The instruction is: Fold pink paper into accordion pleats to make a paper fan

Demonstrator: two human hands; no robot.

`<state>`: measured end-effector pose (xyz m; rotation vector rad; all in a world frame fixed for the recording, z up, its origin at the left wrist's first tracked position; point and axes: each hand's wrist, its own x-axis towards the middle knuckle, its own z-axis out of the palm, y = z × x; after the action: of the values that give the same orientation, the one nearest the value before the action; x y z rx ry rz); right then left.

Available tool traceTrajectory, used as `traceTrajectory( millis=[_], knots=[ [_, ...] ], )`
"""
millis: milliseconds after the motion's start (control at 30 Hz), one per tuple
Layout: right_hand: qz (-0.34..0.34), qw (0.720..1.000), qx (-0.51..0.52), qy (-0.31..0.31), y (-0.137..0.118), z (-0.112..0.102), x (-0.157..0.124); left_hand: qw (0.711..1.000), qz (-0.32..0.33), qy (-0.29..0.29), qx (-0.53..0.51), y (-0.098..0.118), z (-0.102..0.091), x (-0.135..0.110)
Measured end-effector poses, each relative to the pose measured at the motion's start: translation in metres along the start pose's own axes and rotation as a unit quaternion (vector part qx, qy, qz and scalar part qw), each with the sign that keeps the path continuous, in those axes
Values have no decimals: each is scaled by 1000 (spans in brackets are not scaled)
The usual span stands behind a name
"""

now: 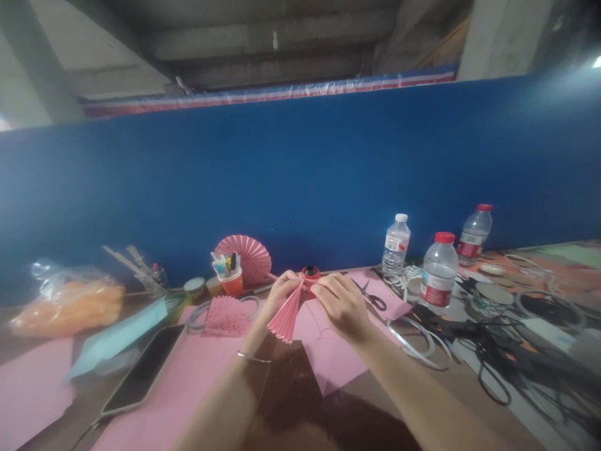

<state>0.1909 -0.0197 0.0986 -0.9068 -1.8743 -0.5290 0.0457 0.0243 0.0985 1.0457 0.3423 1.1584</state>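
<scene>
A pink pleated paper fan (287, 318) hangs from the fingers of my left hand (280, 293), its folds spreading downward. The fan's narrow top end is pinched between my thumb and fingers. My right hand (342, 305) is closed close to that narrow end, with fingertips pressed together; what they hold is too small to make out. Just behind both hands stands a red round object with a dark centre (310, 273). Under my right hand lies a pink paper sheet (323, 369), with a thin dark line across it. Scissors (370, 296) rest on another pink sheet to the right.
An opened pink fan (248, 257) stands behind a cup of pens (231, 279). A phone (145, 369) lies at left, near an orange-filled plastic bag (70, 304). Water bottles (439, 272) and tangled black cables (493, 338) occupy the right. A blue partition (300, 169) closes the back.
</scene>
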Motion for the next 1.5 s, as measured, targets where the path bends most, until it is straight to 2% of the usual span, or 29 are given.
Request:
traceTrajectory(
  millis=[200,300,400,533,600,667,767,967,1067,1133,1267,1333,1433,1500],
  knots=[
    [99,992,77,20,-17,23,-11,998,47,34,3,0,-5,5],
    [197,964,176,-2,-23,27,-9,996,66,53,28,0,-8,7],
    [290,906,308,-24,-26,32,-7,994,80,64,41,-1,-7,6],
    [409,792,451,-35,-25,38,-5,993,89,67,46,-2,-2,4],
    [426,769,474,-45,-24,36,-3,992,93,69,49,-2,-1,4],
    [416,775,474,-42,-22,31,0,991,96,72,50,-2,-3,6],
    [387,797,463,-24,-21,25,2,991,100,75,46,-3,-6,8],
    [304,890,339,-15,-26,29,-8,990,107,77,54,-2,-1,4],
    [292,905,308,-18,-29,36,-14,988,119,77,57,1,4,2],
    [309,884,351,-13,-29,41,-17,989,123,65,44,2,5,1],
    [374,769,517,-43,-20,48,-19,993,114,3,29,2,8,-2],
    [381,734,558,-69,-13,48,-21,994,92,-33,39,1,10,-5],
    [369,725,569,-120,0,45,-22,994,67,-72,46,3,14,-10],
    [359,736,553,-154,12,42,-23,992,55,-95,55,6,16,-12]
  ],
)
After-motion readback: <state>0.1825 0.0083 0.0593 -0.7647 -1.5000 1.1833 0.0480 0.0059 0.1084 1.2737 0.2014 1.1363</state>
